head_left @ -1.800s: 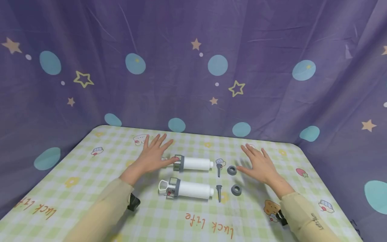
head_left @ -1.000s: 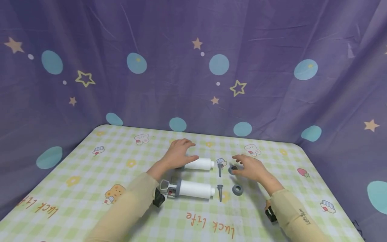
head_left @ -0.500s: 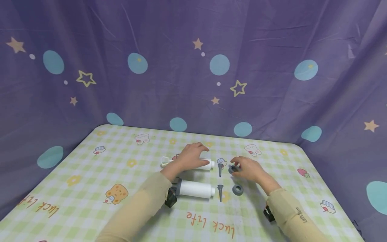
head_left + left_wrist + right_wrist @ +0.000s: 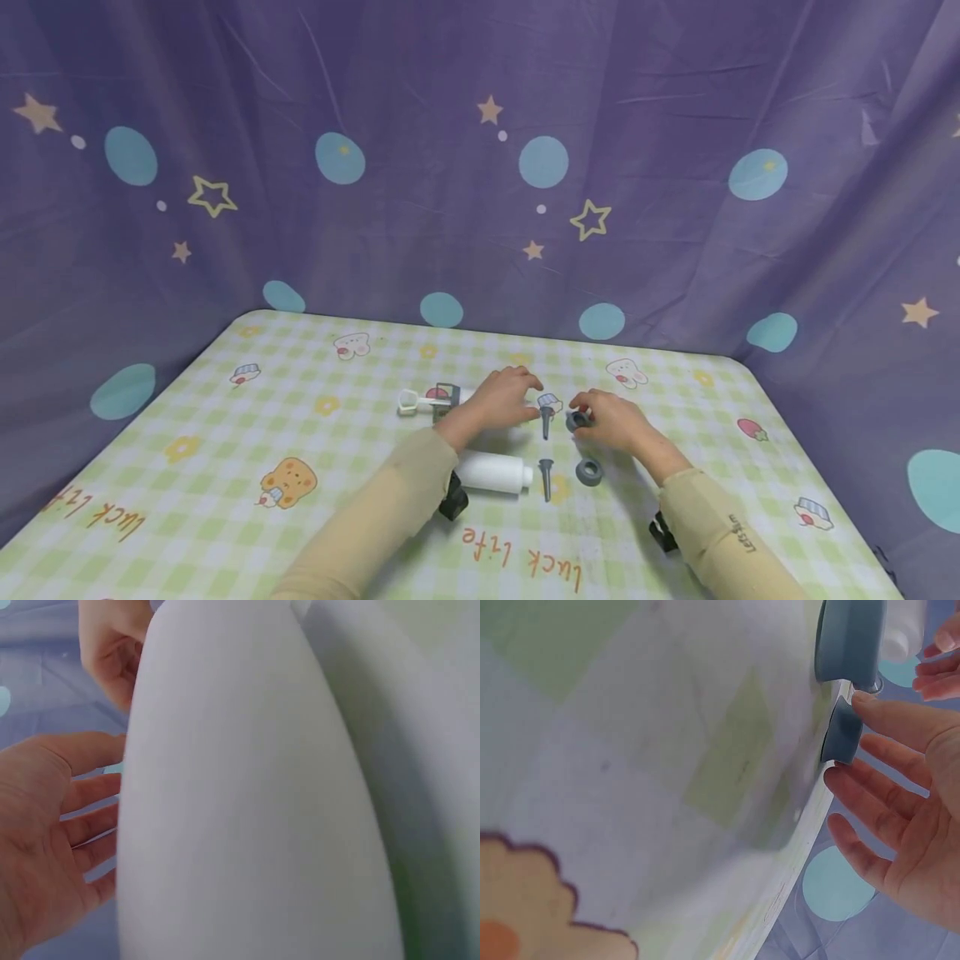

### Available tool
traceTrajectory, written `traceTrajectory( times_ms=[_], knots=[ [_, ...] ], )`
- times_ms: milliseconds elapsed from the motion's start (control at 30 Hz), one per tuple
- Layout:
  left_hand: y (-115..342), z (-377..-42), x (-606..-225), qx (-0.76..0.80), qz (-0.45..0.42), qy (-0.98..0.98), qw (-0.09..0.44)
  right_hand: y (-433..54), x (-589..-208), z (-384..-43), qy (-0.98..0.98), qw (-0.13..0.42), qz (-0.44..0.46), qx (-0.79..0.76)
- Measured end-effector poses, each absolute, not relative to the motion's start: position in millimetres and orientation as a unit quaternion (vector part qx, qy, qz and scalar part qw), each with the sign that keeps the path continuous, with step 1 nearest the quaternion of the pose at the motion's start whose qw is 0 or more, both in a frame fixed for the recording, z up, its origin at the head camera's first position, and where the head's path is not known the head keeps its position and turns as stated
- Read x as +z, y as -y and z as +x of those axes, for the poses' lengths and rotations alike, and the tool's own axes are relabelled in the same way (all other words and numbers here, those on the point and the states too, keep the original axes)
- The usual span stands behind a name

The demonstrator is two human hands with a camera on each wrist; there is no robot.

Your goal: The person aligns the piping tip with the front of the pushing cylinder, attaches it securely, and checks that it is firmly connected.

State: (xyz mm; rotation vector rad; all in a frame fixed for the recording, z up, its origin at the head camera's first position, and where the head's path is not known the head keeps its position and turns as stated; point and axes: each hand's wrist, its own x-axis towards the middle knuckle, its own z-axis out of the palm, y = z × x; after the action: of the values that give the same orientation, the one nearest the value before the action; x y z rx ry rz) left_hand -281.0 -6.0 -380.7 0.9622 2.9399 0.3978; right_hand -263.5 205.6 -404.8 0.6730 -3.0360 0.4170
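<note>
My left hand [image 4: 504, 400] is over the nozzle end of the far white syringe [image 4: 466, 395], hiding most of its barrel. Its fingers extend toward the far grey tapered nozzle [image 4: 545, 422], holding nothing. My right hand [image 4: 613, 421] pinches the far grey ring [image 4: 576, 420] between thumb and fingers; the right wrist view has this ring [image 4: 844, 733] between the fingertips, low at the table. Nearer me lie a second white syringe [image 4: 491, 472], a second nozzle [image 4: 546, 478] and a second grey ring [image 4: 589, 472]. The near syringe's barrel [image 4: 247, 787] fills much of the left wrist view.
A green and white checked cloth [image 4: 225, 450] with printed cartoons covers the table. The far syringe's pull handle [image 4: 407, 402] points left. My left sleeve [image 4: 382, 508] crosses over the near syringe's handle end. A purple curtain [image 4: 450, 250] hangs behind.
My left hand has moved right along the far syringe, from its handle end to its nozzle end. The right hand has come in from the right, and its fingers have closed around the far ring.
</note>
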Motion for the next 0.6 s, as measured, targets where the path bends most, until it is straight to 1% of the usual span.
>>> traceTrajectory(
  times_ms=[333,600],
  knots=[
    [-15.4,-284.0,-394.2,0.076,0.302,-0.95,0.02,-204.5,-406.6,-261.4,0.967,0.004,0.217,0.134],
    [-22.1,-284.8,-398.6,0.085,0.293,-0.952,0.038,-204.8,-409.4,-261.6,0.965,0.014,0.218,0.142]
  ],
)
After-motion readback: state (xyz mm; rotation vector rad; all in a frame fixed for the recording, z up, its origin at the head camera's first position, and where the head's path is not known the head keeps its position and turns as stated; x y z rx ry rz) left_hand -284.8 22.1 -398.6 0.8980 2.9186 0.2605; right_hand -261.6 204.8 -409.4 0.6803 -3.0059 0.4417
